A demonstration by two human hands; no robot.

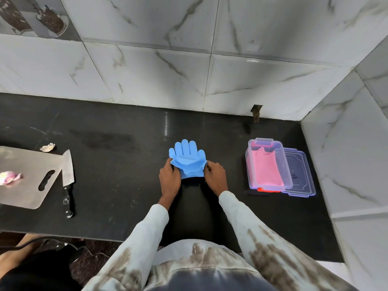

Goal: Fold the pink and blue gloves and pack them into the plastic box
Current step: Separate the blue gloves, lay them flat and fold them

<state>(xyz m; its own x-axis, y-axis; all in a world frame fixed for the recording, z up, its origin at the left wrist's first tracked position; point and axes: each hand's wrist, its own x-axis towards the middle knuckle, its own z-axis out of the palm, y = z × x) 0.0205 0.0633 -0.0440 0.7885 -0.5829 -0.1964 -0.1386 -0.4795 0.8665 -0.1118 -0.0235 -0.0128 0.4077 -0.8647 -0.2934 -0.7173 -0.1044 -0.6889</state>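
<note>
Black worktop (117, 185) up front, left hand (169, 180) and right hand (216, 177) each pinching a side of the half-folded blue glove (187, 160), cuff hidden underneath, pink glove (266, 166) already lying in the plastic box (251, 162) off right, lid (302, 175) partly tucked behind.

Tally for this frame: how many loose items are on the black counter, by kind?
Gloves: 2, the blue glove held by the left hand and right hand, and the pink glove in the box
Plastic box: 1
Box lid: 1
Cutting board: 1
Knife: 1
Total: 6
</note>
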